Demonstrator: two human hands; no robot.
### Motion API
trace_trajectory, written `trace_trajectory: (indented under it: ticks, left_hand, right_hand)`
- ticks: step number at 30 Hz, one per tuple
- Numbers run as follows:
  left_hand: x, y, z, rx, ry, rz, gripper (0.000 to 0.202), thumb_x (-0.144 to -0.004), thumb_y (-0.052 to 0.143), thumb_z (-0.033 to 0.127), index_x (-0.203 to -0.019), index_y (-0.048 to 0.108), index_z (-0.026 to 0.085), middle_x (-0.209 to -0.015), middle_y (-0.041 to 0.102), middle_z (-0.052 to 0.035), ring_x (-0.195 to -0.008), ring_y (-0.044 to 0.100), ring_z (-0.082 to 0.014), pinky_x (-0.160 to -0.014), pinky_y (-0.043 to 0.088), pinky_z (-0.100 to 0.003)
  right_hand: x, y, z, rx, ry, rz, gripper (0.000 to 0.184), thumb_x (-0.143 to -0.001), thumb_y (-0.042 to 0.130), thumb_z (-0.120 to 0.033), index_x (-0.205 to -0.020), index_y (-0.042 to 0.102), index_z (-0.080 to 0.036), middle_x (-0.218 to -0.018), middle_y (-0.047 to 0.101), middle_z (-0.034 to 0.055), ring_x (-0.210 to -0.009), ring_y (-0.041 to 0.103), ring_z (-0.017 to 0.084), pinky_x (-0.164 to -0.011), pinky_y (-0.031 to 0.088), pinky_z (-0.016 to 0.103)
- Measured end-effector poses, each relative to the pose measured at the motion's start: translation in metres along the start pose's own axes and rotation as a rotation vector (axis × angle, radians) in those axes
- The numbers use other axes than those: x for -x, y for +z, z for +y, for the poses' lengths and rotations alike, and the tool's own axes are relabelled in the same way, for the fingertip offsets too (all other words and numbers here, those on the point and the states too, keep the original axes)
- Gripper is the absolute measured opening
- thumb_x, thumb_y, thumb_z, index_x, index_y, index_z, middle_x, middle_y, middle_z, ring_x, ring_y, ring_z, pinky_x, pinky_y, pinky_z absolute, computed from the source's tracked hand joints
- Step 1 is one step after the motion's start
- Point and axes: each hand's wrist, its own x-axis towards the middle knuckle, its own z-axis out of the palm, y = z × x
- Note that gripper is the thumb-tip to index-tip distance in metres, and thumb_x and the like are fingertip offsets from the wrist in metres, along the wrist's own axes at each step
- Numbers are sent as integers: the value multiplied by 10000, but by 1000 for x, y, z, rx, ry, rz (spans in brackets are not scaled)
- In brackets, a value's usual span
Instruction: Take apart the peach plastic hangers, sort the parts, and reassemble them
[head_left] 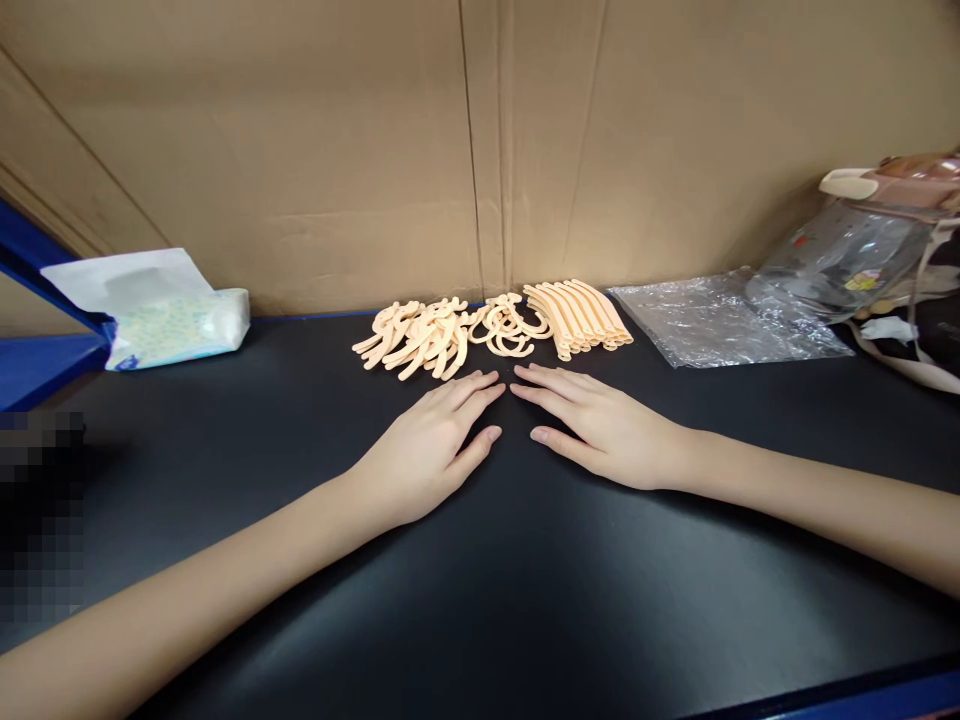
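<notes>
My left hand (431,445) lies flat, palm down, on the black table top (525,600), fingers stretched out and holding nothing. My right hand (592,425) lies flat beside it in the same way, the fingertips of both nearly meeting. Just beyond the fingertips sits a loose heap of pale orange curved plastic pieces (424,335). A few ring-shaped ones (510,325) lie in the middle. To the right is a neat aligned stack of the same curved pieces (581,315). Neither hand touches any of them.
A cardboard wall (480,150) closes the back. A pack of wipes (161,310) lies at the far left by a blue frame (45,360). A crumpled clear plastic bag (720,320) and a transparent bottle (855,245) with a strap lie at the right.
</notes>
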Motion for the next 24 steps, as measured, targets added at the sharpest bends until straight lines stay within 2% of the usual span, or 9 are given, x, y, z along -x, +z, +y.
trace_trajectory:
  ticks: [6,14,24]
  left_hand:
    - [0,0,1,-3,5,0,500,-1025,345,389,-1441,447,130,-1530,437,-114,-1419,389,-242,-1178,338,-447]
    - [0,0,0,-13,1,-7,498,-1027,342,391,-1442,446,136,-1534,432,-116,-1421,386,-247,-1170,350,-458]
    - [0,0,0,-12,1,1,492,-1022,362,368,-1441,451,125,-1527,438,-124,-1412,399,-251,-1163,361,-458]
  right_hand:
    - [0,-1,0,19,-12,-12,565,-1021,346,-431,-1454,454,-85,-1541,394,173,-1438,361,289,-1168,339,511]
    - [0,-2,-1,-3,4,-14,550,-1017,362,-431,-1453,458,-109,-1542,396,171,-1440,358,277,-1174,335,493]
    - [-1,-3,-2,-14,-19,1,547,-1019,367,-414,-1433,482,-75,-1530,410,184,-1429,375,299,-1158,353,520]
